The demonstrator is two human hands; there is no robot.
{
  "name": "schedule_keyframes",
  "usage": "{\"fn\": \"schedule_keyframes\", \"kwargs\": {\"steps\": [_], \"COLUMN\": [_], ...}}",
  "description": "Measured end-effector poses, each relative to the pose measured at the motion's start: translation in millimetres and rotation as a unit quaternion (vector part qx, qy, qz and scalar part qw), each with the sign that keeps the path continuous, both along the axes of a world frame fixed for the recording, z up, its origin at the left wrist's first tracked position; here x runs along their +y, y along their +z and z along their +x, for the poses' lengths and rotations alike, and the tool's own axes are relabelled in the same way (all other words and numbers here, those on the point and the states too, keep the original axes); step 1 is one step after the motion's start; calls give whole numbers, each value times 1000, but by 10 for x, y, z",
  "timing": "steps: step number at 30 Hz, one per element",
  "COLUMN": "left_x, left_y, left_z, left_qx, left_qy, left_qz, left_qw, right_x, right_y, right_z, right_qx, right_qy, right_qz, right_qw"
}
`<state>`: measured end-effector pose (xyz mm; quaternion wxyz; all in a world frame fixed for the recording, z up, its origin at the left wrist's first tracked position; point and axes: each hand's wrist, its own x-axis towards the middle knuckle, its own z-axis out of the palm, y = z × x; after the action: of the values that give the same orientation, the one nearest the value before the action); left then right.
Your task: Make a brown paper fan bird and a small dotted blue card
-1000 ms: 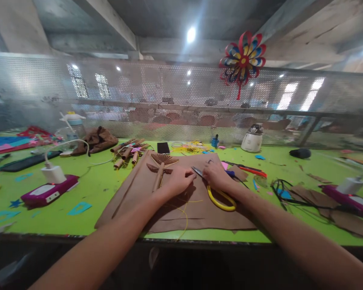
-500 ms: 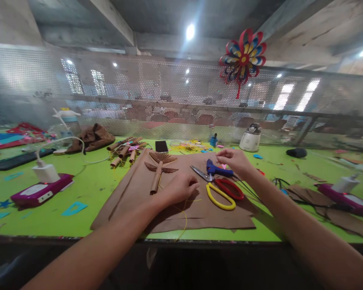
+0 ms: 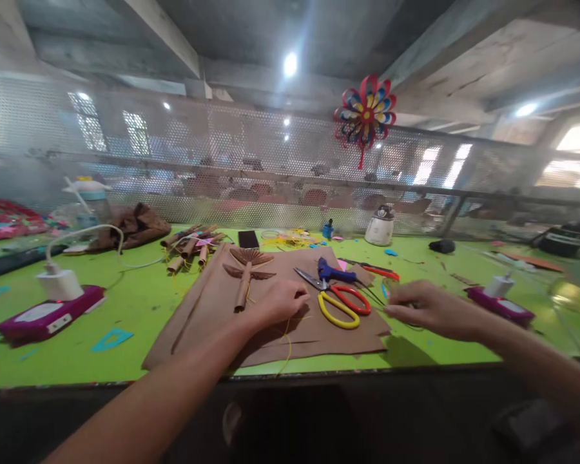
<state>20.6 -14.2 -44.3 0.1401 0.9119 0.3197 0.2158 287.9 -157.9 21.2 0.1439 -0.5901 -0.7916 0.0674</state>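
Observation:
My left hand [image 3: 280, 301] rests curled on a brown paper sheet [image 3: 207, 325], closed over a thin yellow string [image 3: 289, 345] that trails toward the table edge. Just left of it lies a rolled brown paper stem with fan-shaped leaves [image 3: 245, 278]. Scissors with one yellow and one red handle [image 3: 339, 307] and a blue glue gun [image 3: 334, 272] lie between my hands. My right hand [image 3: 428, 310] hovers low over the green table [image 3: 140, 303], right of the sheet, fingertips pinched together beside the glue gun's thin black cord. Whether it holds anything is unclear.
Rolled paper tubes [image 3: 188, 248] and a dark phone [image 3: 247, 239] lie behind the sheet. A purple device with a white plug [image 3: 48, 306] sits left, another [image 3: 500, 301] right. A white pot [image 3: 379, 227] stands by the perforated metal screen [image 3: 270, 174], where a paper pinwheel [image 3: 365, 116] hangs.
My right hand left the scissors, passed over the glue gun and moved down to the right, off the sheet. The left hand stayed put. The view turned right.

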Motion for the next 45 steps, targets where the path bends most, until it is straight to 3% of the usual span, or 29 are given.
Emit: {"fn": "schedule_keyframes", "kwargs": {"steps": [4, 7, 13, 16, 19, 22, 24, 26, 29, 33, 37, 40, 41, 42, 45], "left_x": [-15, -43, -51, -33, -53, -157, -265, -366, -419, -270, -119, -124, -142, -164, -232], "left_y": [25, 52, 68, 67, 101, 199, 287, 370, 457, 502, 483, 453, 444, 436, 414], "left_z": [-26, -31, -9, 8, 26, 51, 83, 127, 176, 110, -18, -54, -53, -50, -35], "left_qx": [19, 30, 2, -61, -174, -235, -276, -328, -413, -436, -404, -396, -393, -391, -374], "left_qy": [8, 1, -2, 20, 35, -1, -55, -77, -38, -2, 2, -9, -18, -30, -65], "left_qz": [1, -1, -15, -105, -298, -416, -497, -520, -504, -508, -529, -538, -542, -548, -570], "left_qw": [1000, 1000, 1000, 992, 938, 878, 821, 785, 758, 743, 746, 744, 742, 739, 729], "right_x": [526, 682, 760, 719, 589, 461, 431, 458, 561, 645, 718, 943, 1050, 1159, 1420], "right_y": [-236, -450, -589, -558, -506, -479, -479, -490, -517, -520, -429, -278, -213, -142, 58], "right_z": [-487, -643, -588, -602, -708, -892, -1033, -1168, -1329, -1435, -1293, -952, -821, -697, -461], "right_qx": [-116, -125, 40, 163, 343, 476, 465, 405, 301, 204, 238, 320, 350, 445, 521], "right_qy": [-25, -47, -112, -157, -158, -126, -117, -106, -76, -45, 16, -20, -40, -71, -76], "right_qz": [18, 32, -1, -34, -94, -115, -45, 69, 208, 227, 198, 214, 219, 199, 183], "right_qw": [993, 991, 993, 973, 921, 863, 876, 906, 928, 951, 951, 923, 910, 870, 830]}}
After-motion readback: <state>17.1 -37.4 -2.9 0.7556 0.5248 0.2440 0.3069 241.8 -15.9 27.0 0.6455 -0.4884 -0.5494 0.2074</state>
